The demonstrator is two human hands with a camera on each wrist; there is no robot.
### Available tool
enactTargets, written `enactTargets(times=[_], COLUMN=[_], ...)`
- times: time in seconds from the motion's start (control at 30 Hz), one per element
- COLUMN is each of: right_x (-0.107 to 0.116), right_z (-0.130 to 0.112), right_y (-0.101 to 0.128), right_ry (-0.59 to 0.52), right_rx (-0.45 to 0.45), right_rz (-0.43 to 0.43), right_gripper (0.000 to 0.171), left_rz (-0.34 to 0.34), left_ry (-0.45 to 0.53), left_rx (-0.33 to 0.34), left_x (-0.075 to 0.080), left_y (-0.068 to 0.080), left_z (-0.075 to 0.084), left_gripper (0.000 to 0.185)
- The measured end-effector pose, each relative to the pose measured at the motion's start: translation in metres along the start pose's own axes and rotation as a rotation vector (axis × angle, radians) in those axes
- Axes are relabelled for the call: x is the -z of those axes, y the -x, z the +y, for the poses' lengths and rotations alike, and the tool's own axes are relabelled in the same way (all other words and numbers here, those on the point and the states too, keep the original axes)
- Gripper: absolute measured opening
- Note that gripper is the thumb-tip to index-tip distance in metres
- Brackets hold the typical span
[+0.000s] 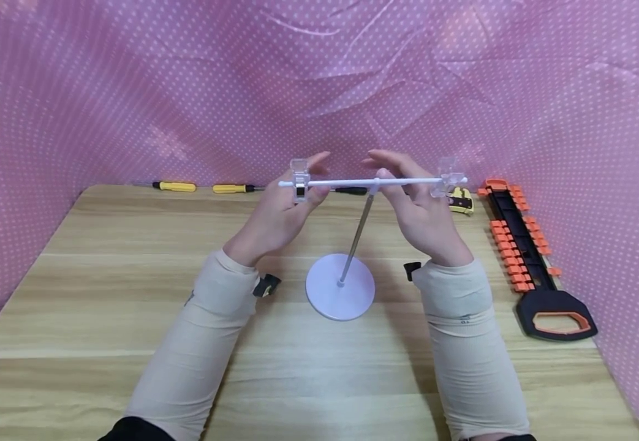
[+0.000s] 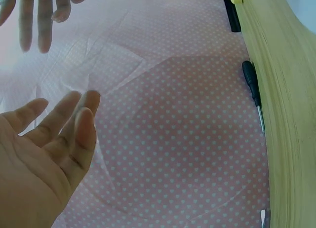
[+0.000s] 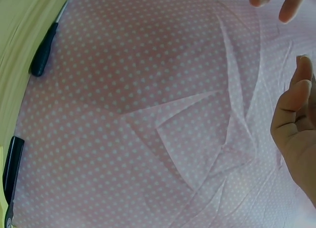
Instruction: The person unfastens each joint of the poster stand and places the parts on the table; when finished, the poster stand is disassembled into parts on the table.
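Pink polka-dot cloth point(image 1: 132, 92) hangs behind and to both sides of a pale wooden table point(image 1: 104, 288), closing in the work area.

Both hands are raised above the table, either side of a white T-shaped stand. The left hand point(image 1: 280, 211) sits at the left end of the white crossbar point(image 1: 352, 182), its fingers touching the clear clip point(image 1: 299, 177) fitted there; in the left wrist view the fingers are straight and relaxed, grasping nothing. The right hand point(image 1: 415, 205) is just right of the joint where the crossbar meets the thin metal rod point(image 1: 355, 239), with its fingers reaching over the bar; whether they press on it or only hover cannot be told, and the right wrist view shows them loosely curved with nothing held. A second clear clip point(image 1: 447, 174) sits at the crossbar's right end, just beyond the right hand.

Below and between the hands, the rod leans down to a round white base point(image 1: 340, 294) that rests flat on the table. Both forearms wear beige sleeves point(image 1: 198, 343).

Beyond the left hand, by the cloth, lie two yellow-handled screwdrivers point(image 1: 203, 187). To the right of the right hand lies a yellow tape measure point(image 1: 461, 200), and further right an orange-and-black hand saw point(image 1: 529, 257) along the table edge.
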State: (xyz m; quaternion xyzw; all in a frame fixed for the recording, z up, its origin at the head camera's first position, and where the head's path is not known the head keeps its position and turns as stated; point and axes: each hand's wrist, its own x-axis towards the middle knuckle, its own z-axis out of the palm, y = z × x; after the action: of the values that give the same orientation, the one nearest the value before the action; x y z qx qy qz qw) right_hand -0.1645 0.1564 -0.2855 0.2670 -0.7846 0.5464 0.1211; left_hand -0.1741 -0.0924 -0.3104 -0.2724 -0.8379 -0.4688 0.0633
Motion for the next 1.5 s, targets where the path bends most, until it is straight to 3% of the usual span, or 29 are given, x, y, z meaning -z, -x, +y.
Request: enactTargets(times=[0.2,0.4,0.57,0.7,0.93,1.1,1.17,1.27,1.4,1.5], right_x=[0.000,0.001,0.002,0.001,0.000,-0.001,-0.001,-0.001,0.000,0.000], right_z=[-0.002,-0.003,-0.005,-0.005,-0.007,-0.004,-0.003,-0.001,0.001,0.002], right_y=[0.000,0.000,0.000,0.000,0.004,0.005,0.005,0.005,0.004,0.003], right_ry=[-0.016,-0.034,-0.087,-0.124,-0.234,-0.351,-0.411,-0.492,-0.582,-0.629], right_rx=[-0.070,-0.080,-0.053,-0.036,-0.075,-0.097,-0.082,-0.031,0.045,0.071], right_rz=[-0.038,-0.048,-0.081,-0.106,-0.120,-0.140,-0.146,-0.171,-0.223,-0.242], right_gripper=[0.040,0.040,0.038,0.037,0.044,0.042,0.035,0.027,0.025,0.026], left_rz=[-0.008,-0.037,-0.049,-0.065,-0.102,-0.138,-0.157,-0.184,-0.222,-0.257], left_ry=[0.095,0.172,0.185,0.186,0.174,0.151,0.148,0.163,0.188,0.198], left_rx=[-0.006,-0.052,-0.093,-0.110,-0.093,-0.080,-0.064,-0.043,-0.051,-0.062], left_x=[-0.005,-0.009,-0.011,-0.011,-0.012,-0.015,-0.016,-0.017,-0.017,-0.017], left_y=[0.000,-0.002,-0.002,-0.002,0.001,0.002,0.002,0.003,0.004,0.003], left_z=[0.000,0.003,0.006,0.008,0.008,0.008,0.008,0.010,0.011,0.011], left_gripper=[0.058,0.067,0.081,0.080,0.072,0.079,0.081,0.069,0.048,0.044])
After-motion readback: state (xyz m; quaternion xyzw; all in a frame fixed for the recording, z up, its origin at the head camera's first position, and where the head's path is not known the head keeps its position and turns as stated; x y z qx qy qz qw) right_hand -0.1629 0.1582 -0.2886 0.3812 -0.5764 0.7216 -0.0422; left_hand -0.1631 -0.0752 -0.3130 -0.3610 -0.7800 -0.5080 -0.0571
